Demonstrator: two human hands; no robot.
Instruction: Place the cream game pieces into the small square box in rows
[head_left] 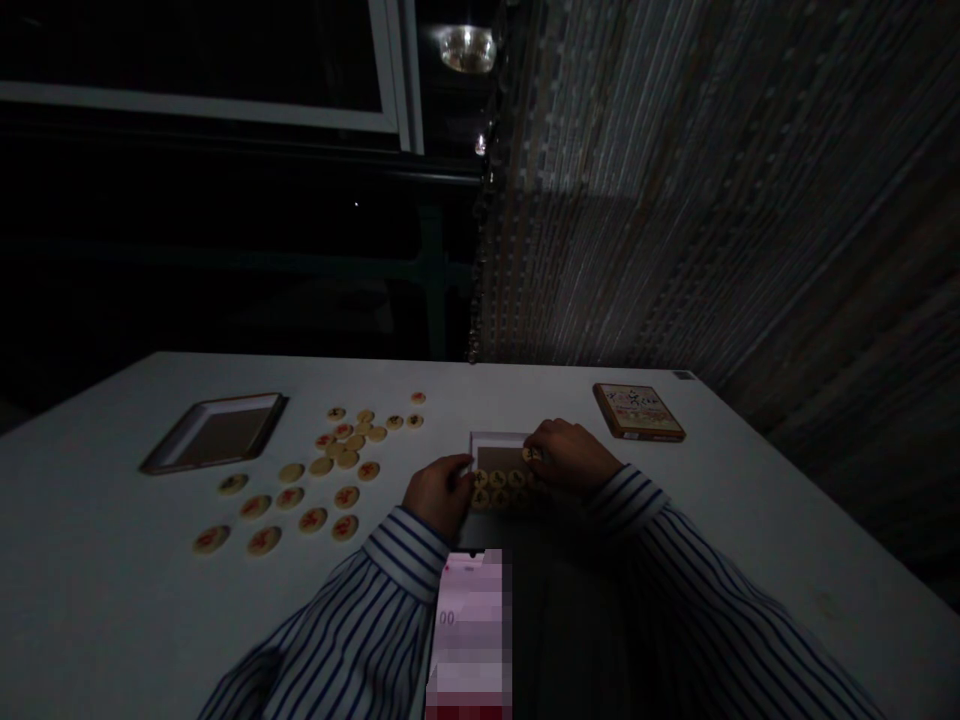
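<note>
A table [112, 580] bears a part-filled tray [496, 458]. At its nine o'clock is the left hand [441, 495], grip impossible to tell; at two o'clock the right hand [568, 456] pinches a disc [531, 455]. Seating it seems the step; next calls for lowering it flat.

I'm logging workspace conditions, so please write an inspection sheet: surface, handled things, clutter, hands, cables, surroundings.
Surface: white table, dimly lit.
Handled things: shallow box holding rows of black-marked discs; loose discs, some red-marked, scattered left of it.
Clutter: open tray far left, printed flat box or lid right, lit screen at the picture's bottom.
Hands: left hand at the shallow box's left side; right hand holding one disc at its right side.
Cables: nothing seen.
Surroundings: white frame and darkness beyond the table; stringed curtain right.
</note>
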